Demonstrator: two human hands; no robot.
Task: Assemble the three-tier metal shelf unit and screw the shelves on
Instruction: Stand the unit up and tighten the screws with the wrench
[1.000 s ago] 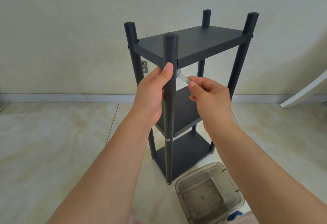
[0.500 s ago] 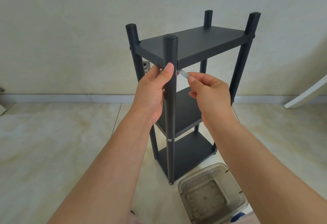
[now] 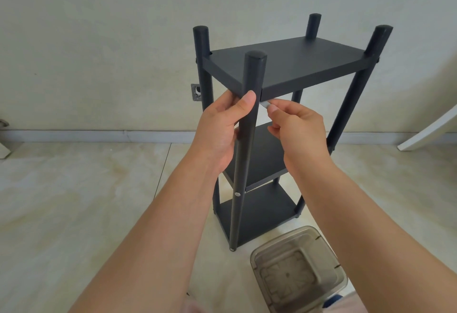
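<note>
The small silver tool (image 3: 265,104) pinched in the right hand (image 3: 295,127) has been swung in toward the near front post (image 3: 247,139), so that less of it is seen between fingertips and post. The right hand has been brought closer under the top shelf (image 3: 284,65), by the joint.

A dark grey three-tier metal shelf unit (image 3: 284,70) stands upright on the floor, with four round posts and three flat rectangular shelves stacked one above another. A small silver screw head (image 3: 237,194) shows on the near post at middle-shelf level. A short silver metal tool (image 3: 265,104) lies at 3 o'clock of the near post, just beneath the top shelf's corner.
</note>
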